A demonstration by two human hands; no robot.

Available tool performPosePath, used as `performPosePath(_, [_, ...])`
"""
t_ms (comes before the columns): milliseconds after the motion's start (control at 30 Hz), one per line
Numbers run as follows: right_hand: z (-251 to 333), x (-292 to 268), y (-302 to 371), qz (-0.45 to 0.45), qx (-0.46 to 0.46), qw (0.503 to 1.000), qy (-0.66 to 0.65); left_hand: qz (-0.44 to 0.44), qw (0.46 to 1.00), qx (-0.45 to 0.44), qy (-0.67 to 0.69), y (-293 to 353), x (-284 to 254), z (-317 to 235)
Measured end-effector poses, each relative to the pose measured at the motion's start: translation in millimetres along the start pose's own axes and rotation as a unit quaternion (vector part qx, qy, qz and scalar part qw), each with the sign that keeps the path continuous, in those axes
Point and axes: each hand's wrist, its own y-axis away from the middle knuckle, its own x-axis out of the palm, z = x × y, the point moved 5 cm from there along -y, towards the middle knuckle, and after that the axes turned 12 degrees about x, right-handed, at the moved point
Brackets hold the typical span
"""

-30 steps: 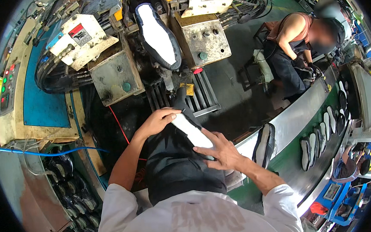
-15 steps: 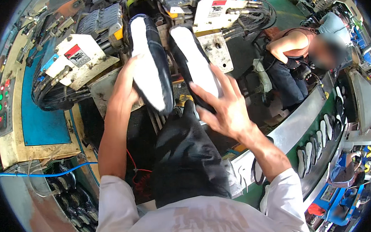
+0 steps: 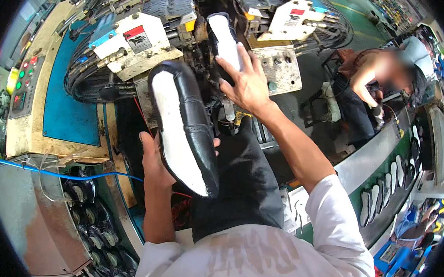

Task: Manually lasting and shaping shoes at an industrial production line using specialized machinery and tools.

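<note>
Busy factory floor here: the left hand is wrapped around a black shoe turned sole-up, its white bottom showing, held in front of a big machine full of hoses, beige metal blocks and a blue panel with round buttons on the left. The right hand is spread open with its fingers pressed on a second black shoe that sits sole-up in the middle of the machine. Off to the right a green conveyor belt carries a row of soles, another person works beside it, and more dark shoes sit in a rack low on the left.
</note>
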Motion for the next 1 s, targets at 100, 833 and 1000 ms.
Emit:
performPosePath(100, [3, -2, 2, -0.015, -0.062, 0.998, 0.008, -0.105, 0.994, -0.013, -0.034, 30, -16, 8])
performPosePath(833, [-27, 108, -129, -0.07, -0.075, 0.993, 0.057, -0.245, 0.856, -0.068, -0.451, 13, -75, 53])
performPosePath(1000, [-49, 121, -122, -0.045, -0.05, 0.998, -0.005, -0.265, 0.869, -0.088, -0.408, 0, -77, 57])
